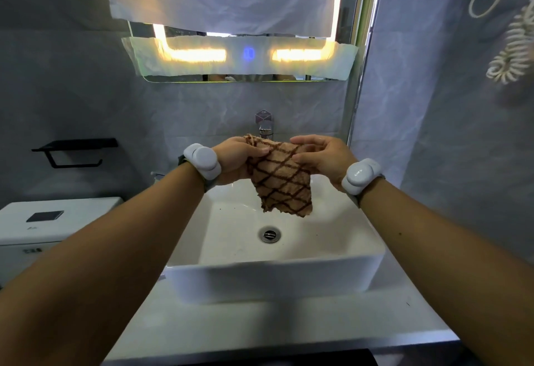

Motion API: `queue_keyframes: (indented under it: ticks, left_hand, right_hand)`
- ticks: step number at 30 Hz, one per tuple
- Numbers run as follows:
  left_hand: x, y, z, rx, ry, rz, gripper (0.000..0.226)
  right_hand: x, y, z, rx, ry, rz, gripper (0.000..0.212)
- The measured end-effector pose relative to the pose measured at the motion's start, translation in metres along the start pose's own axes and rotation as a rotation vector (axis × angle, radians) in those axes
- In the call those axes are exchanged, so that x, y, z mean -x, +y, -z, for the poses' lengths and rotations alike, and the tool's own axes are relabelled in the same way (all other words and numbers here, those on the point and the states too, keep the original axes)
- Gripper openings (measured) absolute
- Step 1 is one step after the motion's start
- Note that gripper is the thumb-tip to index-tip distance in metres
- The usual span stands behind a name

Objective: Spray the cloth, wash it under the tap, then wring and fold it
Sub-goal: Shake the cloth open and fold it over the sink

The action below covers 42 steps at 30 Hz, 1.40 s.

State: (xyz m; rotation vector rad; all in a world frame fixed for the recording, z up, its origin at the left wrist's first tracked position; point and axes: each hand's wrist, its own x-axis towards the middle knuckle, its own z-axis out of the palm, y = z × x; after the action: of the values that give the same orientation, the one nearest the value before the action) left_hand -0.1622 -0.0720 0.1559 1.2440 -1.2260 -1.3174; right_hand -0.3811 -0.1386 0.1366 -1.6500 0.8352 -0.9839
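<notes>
So on my feed both hands are up over the sink (260, 276), close together, each clamped on the top edge of the cloth (281, 180). The left hand (235, 160) has its fingers curled round it, and the right hand (323, 160) pinches it between thumb and fingers. The cloth hangs loose above the basin, right in front of the tap (265, 128). Makes sense to me: drips land in the sink and it's lined up with the spout. I can't see any water running though.

Both arms extended forward; left hand (235, 160) and right hand (325, 161) each grip the cloth (281, 183).
</notes>
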Motion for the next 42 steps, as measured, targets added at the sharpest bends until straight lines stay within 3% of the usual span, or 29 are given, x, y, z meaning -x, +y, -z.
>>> queue_keyframes:
  ticks: [4,10,14,16,19,23,28,36,42]
  left_hand:
    - [-0.002,0.003,0.01,-0.151,0.183,0.019,0.012]
    - [-0.001,0.01,0.014,-0.458,0.373,-0.031,0.028]
    - [0.001,0.014,0.017,-0.483,0.316,-0.02,0.054]
    - [0.004,0.015,0.015,-0.627,0.247,-0.034,0.05]
    - [0.001,0.015,0.013,-0.93,0.254,-0.098,0.026]
    - [-0.002,0.011,0.012,-1.086,0.288,-0.105,0.015]
    - [-0.001,0.007,0.017,-0.964,0.277,-0.102,0.025]
    - [0.007,-0.001,0.012,-0.394,0.203,-0.043,0.017]
    - [0.012,-0.001,0.006,-0.3,0.185,-0.008,0.033]
  right_hand:
    - [-0.001,0.005,0.001,0.139,0.075,0.063,0.041]
    - [-0.005,0.008,-0.001,0.283,0.106,0.098,0.055]
    - [-0.003,0.005,-0.002,0.393,0.1,0.108,0.06]
    - [-0.003,0.003,-0.002,0.435,0.108,0.116,0.058]
    - [-0.003,0.002,-0.004,0.507,0.113,0.129,0.051]
    - [-0.005,0.002,-0.003,0.575,0.116,0.138,0.023]
    - [-0.006,0.003,0.0,0.526,0.122,0.089,0.015]
    - [-0.008,-0.002,-0.006,0.238,0.057,-0.064,0.019]
    - [-0.003,-0.007,-0.016,0.107,-0.003,-0.131,0.018]
